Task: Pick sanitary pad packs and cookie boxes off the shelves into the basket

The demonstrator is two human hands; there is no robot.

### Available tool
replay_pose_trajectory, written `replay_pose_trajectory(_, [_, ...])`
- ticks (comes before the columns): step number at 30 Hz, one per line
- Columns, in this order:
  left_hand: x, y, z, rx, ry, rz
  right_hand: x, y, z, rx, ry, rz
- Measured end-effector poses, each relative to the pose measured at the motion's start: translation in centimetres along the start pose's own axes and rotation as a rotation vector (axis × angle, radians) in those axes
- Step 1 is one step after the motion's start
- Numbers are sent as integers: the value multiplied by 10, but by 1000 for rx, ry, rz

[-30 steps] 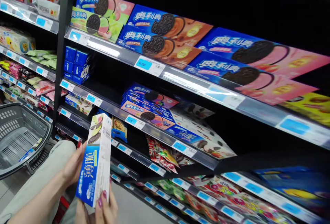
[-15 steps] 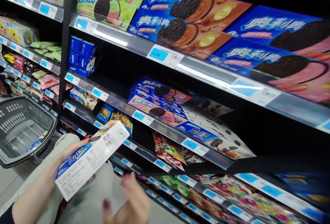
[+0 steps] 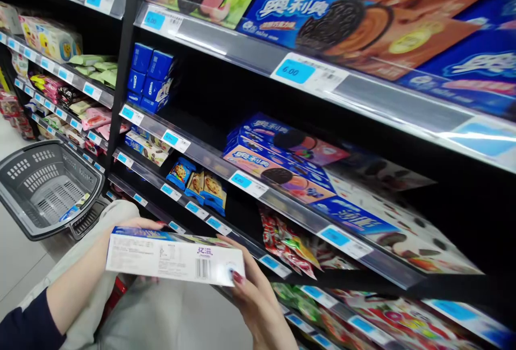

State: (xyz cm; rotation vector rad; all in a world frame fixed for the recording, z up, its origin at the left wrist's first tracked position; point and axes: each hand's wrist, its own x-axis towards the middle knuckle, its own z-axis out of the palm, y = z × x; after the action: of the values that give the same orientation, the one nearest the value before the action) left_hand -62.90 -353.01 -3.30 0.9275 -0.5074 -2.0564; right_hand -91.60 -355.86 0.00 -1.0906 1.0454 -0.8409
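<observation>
A white and blue cookie box lies level above my lap, its printed side with a barcode facing me. My left hand grips the box by its left part from behind and below, most of the fingers hidden. At the right end, my right hand has closed on the box, thumb with a dark red nail on the near side. Ahead, blue and peach cookie boxes are stacked on the middle shelf.
A grey shopping basket with a small blue packet inside stands on the left. Price-tagged shelf edges run along the front. Large blue cookie boxes fill the upper shelf; red snack bags lie lower down.
My right hand has come up from below and taken the box's right end. The box has turned from a slant to nearly level. The view has shifted, so the shelves appear closer.
</observation>
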Motion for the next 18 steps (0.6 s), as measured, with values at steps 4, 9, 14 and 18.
replay_pose_trajectory(4, [20, -6, -25, -201, -306, 20, 8, 14, -6, 105, 133, -16])
replay_pose_trajectory(9, [25, -11, -44, -161, -80, 316, 20, 34, -22, 155, 199, -50])
replay_pose_trajectory(14, [24, -9, -33, -15, 261, 444, 28, 46, -34, 153, 165, -32])
replay_pose_trajectory(18, [24, -6, -26, 15, 293, 426, 27, 46, -33, 159, 171, -22])
